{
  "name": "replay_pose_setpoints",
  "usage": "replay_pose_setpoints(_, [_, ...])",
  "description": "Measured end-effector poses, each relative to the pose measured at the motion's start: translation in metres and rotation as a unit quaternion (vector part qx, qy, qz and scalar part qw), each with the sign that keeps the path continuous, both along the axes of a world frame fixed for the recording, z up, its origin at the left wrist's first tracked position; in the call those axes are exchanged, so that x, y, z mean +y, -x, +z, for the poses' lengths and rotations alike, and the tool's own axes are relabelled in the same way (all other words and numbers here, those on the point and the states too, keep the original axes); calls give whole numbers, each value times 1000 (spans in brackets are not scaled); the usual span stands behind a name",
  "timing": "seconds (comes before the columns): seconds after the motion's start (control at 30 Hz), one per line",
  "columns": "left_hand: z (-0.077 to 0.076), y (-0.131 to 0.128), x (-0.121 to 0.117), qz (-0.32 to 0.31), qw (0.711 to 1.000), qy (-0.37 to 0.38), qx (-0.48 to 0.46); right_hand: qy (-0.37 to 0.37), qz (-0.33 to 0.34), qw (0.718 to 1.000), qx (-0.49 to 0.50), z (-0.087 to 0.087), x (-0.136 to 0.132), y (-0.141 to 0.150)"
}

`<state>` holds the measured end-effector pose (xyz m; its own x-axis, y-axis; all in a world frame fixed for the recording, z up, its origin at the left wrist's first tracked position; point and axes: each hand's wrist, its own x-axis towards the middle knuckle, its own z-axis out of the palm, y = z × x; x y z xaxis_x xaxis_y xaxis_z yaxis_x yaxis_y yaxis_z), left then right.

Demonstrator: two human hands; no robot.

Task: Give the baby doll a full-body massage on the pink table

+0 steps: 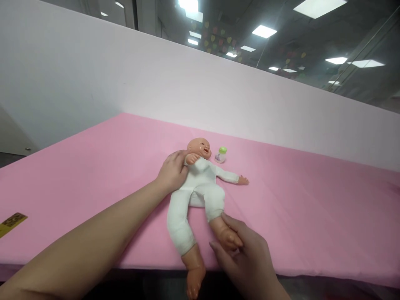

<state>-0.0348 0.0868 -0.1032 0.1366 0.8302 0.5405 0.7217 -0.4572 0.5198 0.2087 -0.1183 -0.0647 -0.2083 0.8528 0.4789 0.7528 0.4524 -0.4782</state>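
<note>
A baby doll (200,183) in a white bodysuit lies on its back on the pink table cover (296,200), head away from me. My left hand (171,171) grips the doll's arm and shoulder at its left side. My right hand (246,254) is closed round the doll's foot (227,236) near the table's front edge. The doll's other leg hangs over the edge. A small white bottle with a green cap (221,154) stands just right of the doll's head.
A pale pink wall panel (218,91) rises behind the table. A yellow and black label (11,221) lies at the far left edge. Dark floor shows under the table's front edge.
</note>
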Motion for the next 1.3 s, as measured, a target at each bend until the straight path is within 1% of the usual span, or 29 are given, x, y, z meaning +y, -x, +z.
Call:
replay_pose_setpoints(0.1, [2,-10,-7,12,988,-25,154,-38,-16,999,14,3,14,4])
replay_pose_setpoints(0.13, [2,-11,-9,14,982,-25,185,-40,-20,999,16,3,18,6])
replay_pose_setpoints(0.2, [3,-13,-10,7,975,-27,220,-30,-25,999,13,4,28,9])
replay_pose_setpoints(0.3, [4,-13,-11,4,971,-31,235,-2,-30,999,14,4,41,15])
replay_pose_setpoints(0.4, [4,-11,-11,3,971,-19,240,14,-29,999,33,-1,51,22])
replay_pose_setpoints(0.5, [3,-9,-11,4,973,-8,233,8,-18,999,45,-8,56,28])
replay_pose_setpoints(0.6, [1,-4,-10,6,978,0,210,-18,-20,999,45,-12,52,28])
replay_pose_setpoints(0.67, [0,2,-7,8,987,15,163,-37,-33,998,43,-11,45,24])
replay_pose_setpoints(0.7, [-1,6,-5,9,992,27,122,-44,-38,997,42,-10,40,21])
replay_pose_setpoints(0.77, [-4,15,3,11,998,65,7,-49,-42,997,41,-8,28,14])
replay_pose_setpoints(0.8, [-6,20,9,19,994,90,-59,-49,-39,997,41,-8,21,9])
replay_pose_setpoints(0.87, [-11,30,21,57,970,143,-189,-45,-27,998,37,-10,6,0])
replay_pose_setpoints(0.97, [-19,44,38,140,906,199,-347,-34,-17,999,26,-24,-18,-11])
replay_pose_setpoints(1.03, [-24,52,47,151,863,219,-431,-27,-26,999,20,-38,-31,-15])
replay_pose_setpoints(1.1, [-28,58,52,132,830,222,-494,-17,-35,999,5,-53,-39,-16])
replay_pose_setpoints(1.13, [-29,60,54,123,818,221,-516,-9,-36,999,-8,-59,-42,-15])
replay_pose_setpoints(1.2, [-31,62,56,118,805,220,-538,11,-33,999,-33,-69,-43,-14])
replay_pose_setpoints(1.27, [-31,62,57,126,801,220,-542,32,-27,998,-50,-72,-42,-12])
replay_pose_setpoints(1.3, [-31,62,56,132,801,220,-540,43,-25,997,-54,-71,-41,-11])
